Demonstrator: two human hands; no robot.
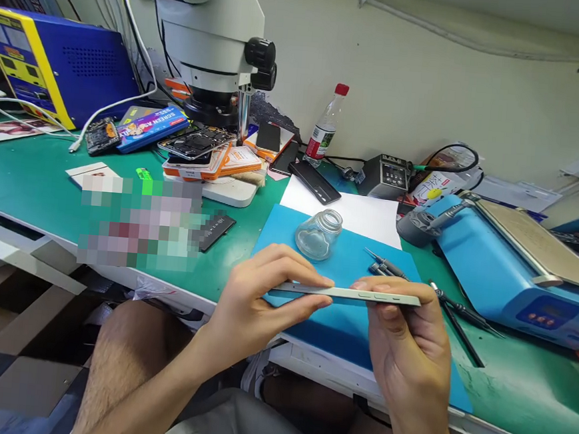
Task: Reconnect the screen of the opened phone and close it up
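The left hand [250, 294] pinches a thin phone [346, 293], thumb below, fingers above; the phone is up over the blue mat [341, 328], near the front edge of the surface [531, 390]; its long way goes left to right, nearly level, button side facing the person; picking up is done, putting down seems left; the right hand [412, 354] grips its other end.

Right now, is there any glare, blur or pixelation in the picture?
Head view, centre: the slim device is fairly sharp between left hand and right hand; head view, lower right: a pale sheen on the green table; head view, left: blocky pixelation hides a patch by the flat black pack.
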